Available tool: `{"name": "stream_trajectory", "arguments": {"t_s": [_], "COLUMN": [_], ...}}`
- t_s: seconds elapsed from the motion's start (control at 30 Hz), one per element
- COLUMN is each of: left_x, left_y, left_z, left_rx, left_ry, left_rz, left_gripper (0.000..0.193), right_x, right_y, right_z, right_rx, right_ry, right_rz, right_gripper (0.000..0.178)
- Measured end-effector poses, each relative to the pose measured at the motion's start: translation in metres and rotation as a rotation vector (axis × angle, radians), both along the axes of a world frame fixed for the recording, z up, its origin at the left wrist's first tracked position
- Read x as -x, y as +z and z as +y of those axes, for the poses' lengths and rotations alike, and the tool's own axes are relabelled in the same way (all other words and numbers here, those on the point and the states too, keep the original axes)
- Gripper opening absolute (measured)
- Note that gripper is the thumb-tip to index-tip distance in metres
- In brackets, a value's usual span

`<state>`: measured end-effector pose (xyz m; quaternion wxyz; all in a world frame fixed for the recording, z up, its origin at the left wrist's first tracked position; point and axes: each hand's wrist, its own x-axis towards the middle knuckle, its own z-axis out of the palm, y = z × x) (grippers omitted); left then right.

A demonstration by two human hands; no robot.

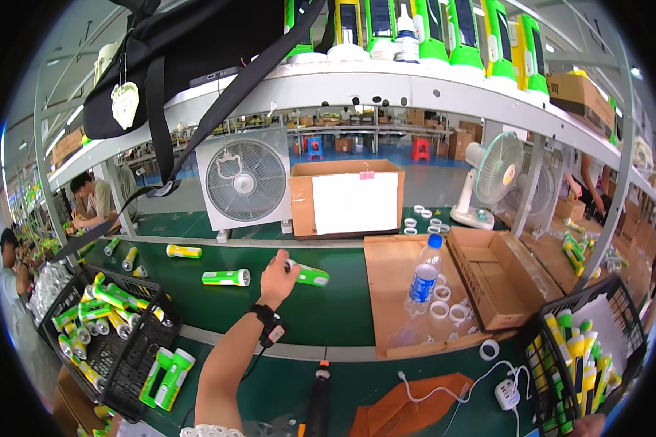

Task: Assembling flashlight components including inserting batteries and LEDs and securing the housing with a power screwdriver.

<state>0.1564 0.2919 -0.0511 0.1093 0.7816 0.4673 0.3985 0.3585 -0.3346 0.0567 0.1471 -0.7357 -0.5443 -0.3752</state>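
My left hand (277,280), with a black strap round its wrist, is closed on the head end of a green and white flashlight (313,276) over the green belt (328,320). Just left of it another green and white flashlight (226,277) lies on the belt, and a yellow one (184,251) lies farther back. At the lower right edge, part of my right hand (589,424) shows against the near corner of a black basket (627,331) packed with yellow and green flashlights (577,349). Its fingers are mostly hidden.
A black crate (135,364) of flashlights stands left, with two green flashlights (169,377) beside it. A wooden board (390,291) holds a water bottle (424,277), white rings (439,309) and an open carton (499,277). Nearer are a black tool (318,400) and a white power strip (507,394).
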Motion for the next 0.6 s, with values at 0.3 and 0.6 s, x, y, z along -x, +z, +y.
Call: {"name": "stream_trajectory", "arguments": {"t_s": [0.3,0.6], "left_x": [0.0,-0.035], "left_y": [0.083,-0.034], "left_z": [-0.216,-0.262], "left_rx": [0.656,1.32], "left_ry": [-0.857,-0.809], "left_rz": [-0.531,-1.25], "left_gripper": [0.017,0.028], "right_x": [0.072,0.083], "right_y": [-0.072,-0.109], "right_z": [0.221,0.245], "right_rx": [-0.022,0.031], "right_ry": [0.608,0.481], "right_rz": [0.735,0.677], "right_gripper": [0.067,0.061]}}
